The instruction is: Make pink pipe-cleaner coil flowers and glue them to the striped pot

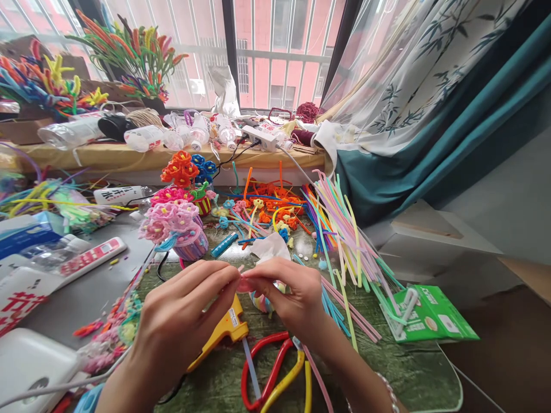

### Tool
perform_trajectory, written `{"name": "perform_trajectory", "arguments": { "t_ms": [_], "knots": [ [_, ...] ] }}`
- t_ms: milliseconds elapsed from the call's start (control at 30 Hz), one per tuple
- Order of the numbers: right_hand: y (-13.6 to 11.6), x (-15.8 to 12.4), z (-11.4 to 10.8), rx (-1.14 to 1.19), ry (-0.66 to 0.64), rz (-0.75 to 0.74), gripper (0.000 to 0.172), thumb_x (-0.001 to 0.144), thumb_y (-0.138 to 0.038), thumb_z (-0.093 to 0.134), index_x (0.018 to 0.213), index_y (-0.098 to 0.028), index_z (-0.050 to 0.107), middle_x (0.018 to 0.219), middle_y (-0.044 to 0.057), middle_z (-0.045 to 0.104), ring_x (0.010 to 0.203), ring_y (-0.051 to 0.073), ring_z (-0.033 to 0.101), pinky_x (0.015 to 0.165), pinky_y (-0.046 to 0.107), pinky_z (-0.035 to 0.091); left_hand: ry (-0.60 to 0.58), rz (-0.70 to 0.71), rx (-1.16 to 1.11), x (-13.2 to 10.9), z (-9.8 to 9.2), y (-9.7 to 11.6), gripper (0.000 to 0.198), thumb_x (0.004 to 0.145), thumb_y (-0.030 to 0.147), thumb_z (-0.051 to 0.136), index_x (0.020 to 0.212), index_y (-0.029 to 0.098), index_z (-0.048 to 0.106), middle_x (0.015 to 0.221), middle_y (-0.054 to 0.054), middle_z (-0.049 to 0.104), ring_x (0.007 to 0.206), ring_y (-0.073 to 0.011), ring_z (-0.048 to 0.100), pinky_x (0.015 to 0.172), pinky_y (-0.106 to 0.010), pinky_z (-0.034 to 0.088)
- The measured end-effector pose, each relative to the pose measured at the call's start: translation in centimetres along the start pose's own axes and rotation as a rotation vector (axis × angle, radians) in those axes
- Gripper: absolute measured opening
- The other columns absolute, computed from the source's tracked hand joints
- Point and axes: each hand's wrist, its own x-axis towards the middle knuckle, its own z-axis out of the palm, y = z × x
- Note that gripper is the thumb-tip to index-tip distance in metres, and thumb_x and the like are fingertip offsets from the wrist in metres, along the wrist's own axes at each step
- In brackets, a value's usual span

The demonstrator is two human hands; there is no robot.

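Nearest edge: scissors with glossy red and yellow loop handles are lying on the mottled green mat. Beside them a yellow plastic glue gun is resting, nozzle hidden under the left hand.

Both hands are meeting above the mat. Left thumb and forefinger are pinching a small fuzzy pink pipe-cleaner piece; the right hand is gripping its other end, fingers curled.

Just beyond: crumpled white tissue. A bouquet of looped pink chenille flowers is standing to the left, and long straight pastel pipe cleaners are fanning out to the right.

Far: clear plastic bottles are lying on the windowsill, with spiky multicoloured stems rising behind.
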Motion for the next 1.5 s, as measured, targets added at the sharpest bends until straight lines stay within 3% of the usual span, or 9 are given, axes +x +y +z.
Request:
{"name": "perform_trajectory", "arguments": {
  "t_ms": [400,600,767,967,1067,1200,1300,1500],
  "knots": [
    [0.2,-0.5,0.4,0.225,0.016,0.195,0.016,0.088,-0.007,0.07,0.096,-0.018,0.078,0.084,0.005,0.079,0.075,0.018,0.074,0.07,0.028,0.061,0.013,-0.066,-0.004,-0.4,0.0,-0.1,0.007,0.094,0.015,0.06,0.095,0.019,0.066,0.089,0.0,0.073,0.074,-0.0098,0.069,0.077,-0.017,0.05],
    [0.0,-0.4,0.6,0.393,0.089,0.444,0.007,0.082,-0.016,0.078,0.087,-0.022,0.079,0.081,0.002,0.079,0.07,0.017,0.075,0.068,0.028,0.062,0.096,-0.351,-0.084,-0.6,-0.1,-0.3,0.006,0.093,0.027,0.065,0.092,0.027,0.071,0.086,0.006,0.077,0.073,-0.0106,0.071,0.071,-0.018,0.05],
    [-0.1,-0.4,0.7,0.509,0.085,0.514,0.006,0.081,-0.019,0.08,0.086,-0.023,0.078,0.079,0.001,0.078,0.065,0.014,0.073,0.065,0.025,0.062,0.009,-0.411,-0.244,-0.7,-0.1,0.0,0.009,0.09,0.034,0.068,0.088,0.027,0.075,0.08,0.008,0.078,0.063,-0.0082,0.071,0.063,-0.014,0.051],
    [0.1,0.1,0.5,0.655,0.067,0.59,0.033,0.069,-0.02,0.09,0.099,-0.026,0.076,0.073,-0.005,0.074,0.059,0.01,0.071,0.059,0.018,0.06,0.048,-0.628,-0.414,-1.3,0.9,0.6,0.007,0.084,0.034,0.074,0.09,0.033,0.077,0.075,0.012,0.079,0.057,-0.0074,0.07,0.063,-0.012,0.054],
    [0.3,0.2,0.5,0.628,0.031,0.62,0.029,0.067,-0.022,0.091,0.092,-0.024,0.077,0.073,-0.004,0.074,0.063,0.011,0.072,0.062,0.019,0.06,0.072,-0.71,-0.49,-1.5,1.1,0.9,0.01,0.083,0.034,0.075,0.092,0.036,0.077,0.075,0.013,0.079,0.059,-0.007,0.072,0.06,-0.01,0.053],
    [0.5,0.0,0.6,0.565,0.061,0.546,0.029,0.069,-0.019,0.09,0.095,-0.025,0.077,0.076,-0.003,0.075,0.07,0.012,0.073,0.072,0.021,0.06,0.066,-0.685,-0.485,-1.6,1.2,0.9,0.008,0.082,0.032,0.076,0.087,0.037,0.078,0.074,0.014,0.079,0.058,-0.0062,0.07,0.057,-0.009,0.051],
    [0.5,-0.3,0.8,0.529,0.065,0.526,0.026,0.073,-0.02,0.088,0.095,-0.025,0.076,0.076,-0.003,0.076,0.07,0.013,0.073,0.07,0.023,0.06,0.072,-0.659,-0.47,-1.6,1.1,1.0,0.008,0.083,0.031,0.076,0.088,0.036,0.078,0.073,0.014,0.078,0.056,-0.0059,0.069,0.054,-0.009,0.05],
    [0.2,-0.2,0.8,0.479,0.087,0.565,0.025,0.071,-0.029,0.089,0.092,-0.021,0.076,0.073,0.001,0.077,0.068,0.018,0.075,0.068,0.028,0.061,0.063,-0.513,-0.35,-1.2,1.0,1.2,0.008,0.085,0.028,0.074,0.092,0.032,0.077,0.083,0.009,0.079,0.063,-0.0098,0.07,0.065,-0.017,0.054]
  ]
}}
